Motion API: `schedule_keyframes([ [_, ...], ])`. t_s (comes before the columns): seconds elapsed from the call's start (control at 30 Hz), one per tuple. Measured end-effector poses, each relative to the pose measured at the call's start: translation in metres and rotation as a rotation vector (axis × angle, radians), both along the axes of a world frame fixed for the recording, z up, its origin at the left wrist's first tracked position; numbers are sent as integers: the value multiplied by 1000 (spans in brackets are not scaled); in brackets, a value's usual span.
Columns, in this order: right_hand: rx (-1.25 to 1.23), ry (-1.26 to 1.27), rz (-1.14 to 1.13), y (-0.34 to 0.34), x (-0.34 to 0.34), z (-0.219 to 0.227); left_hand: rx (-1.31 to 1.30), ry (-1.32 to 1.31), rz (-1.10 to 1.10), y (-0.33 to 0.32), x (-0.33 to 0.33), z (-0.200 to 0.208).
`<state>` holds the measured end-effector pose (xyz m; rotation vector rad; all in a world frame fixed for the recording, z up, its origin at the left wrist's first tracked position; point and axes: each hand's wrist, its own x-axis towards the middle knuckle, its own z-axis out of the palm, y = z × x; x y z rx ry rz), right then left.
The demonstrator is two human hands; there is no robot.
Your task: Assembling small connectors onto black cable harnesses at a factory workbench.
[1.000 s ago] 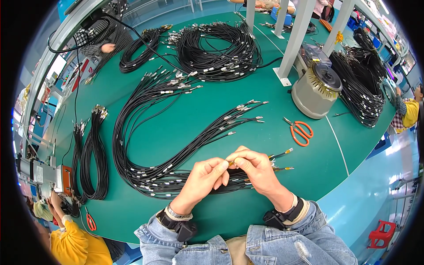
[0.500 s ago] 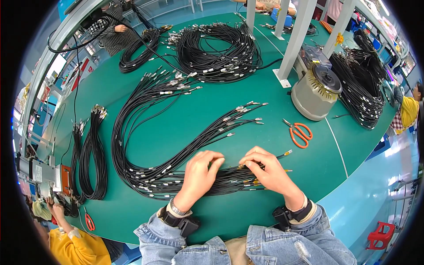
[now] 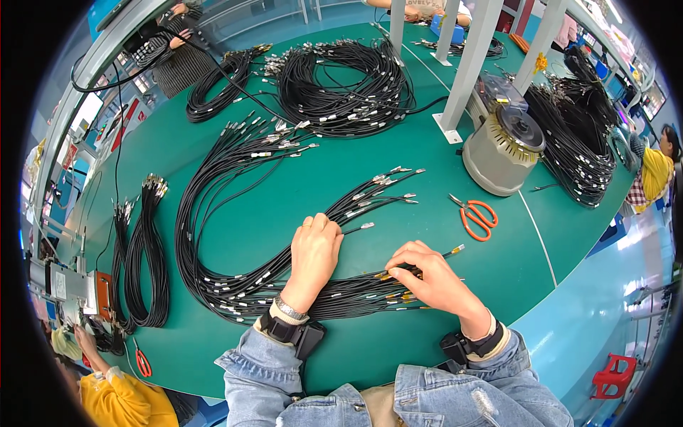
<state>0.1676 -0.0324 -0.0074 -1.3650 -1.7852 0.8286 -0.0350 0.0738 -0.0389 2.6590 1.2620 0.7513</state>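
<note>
A long U-shaped bundle of black cables (image 3: pixel 186 235) with metal connector ends and white labels lies on the green table in front of me. My left hand (image 3: pixel 315 249) is closed over its upper branch, and a single cable end (image 3: pixel 367 225) sticks out beside the fingers. Lower right, my right hand (image 3: pixel 432 279) pinches a black cable near its yellow-marked end, over the bundle's lower branch (image 3: pixel 356 297). The fingertips partly hide what each hand grips. Orange-handled snips (image 3: pixel 477 218) lie beyond my right hand, touched by neither hand.
Coiled black cables (image 3: pixel 341 117) lie at the back, with further bundles at left (image 3: pixel 162 263) and right (image 3: pixel 576 153). A round grey machine (image 3: pixel 501 160) stands beside white posts (image 3: pixel 466 78). Other people are around the table; a red stool (image 3: pixel 613 377) stands at lower right.
My left hand has moved up and away from me, from the lower branch to the upper one, and its fingers have closed. My right hand has barely moved. The view has shifted slightly.
</note>
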Motion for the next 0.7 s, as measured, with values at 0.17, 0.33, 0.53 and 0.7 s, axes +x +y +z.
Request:
schedule_keyframes([
  [0.17,36,194,-163,-2,23,12,-63,-197,-159,-5,-1,10],
  [0.33,95,416,-648,0,93,37,-357,-331,-176,-16,-14,11],
  [0.53,256,336,-1011,6,224,43,-496,-353,-244,-20,-2,12],
  [0.7,-63,306,-969,21,246,54,-589,-420,-157,-26,2,16],
])
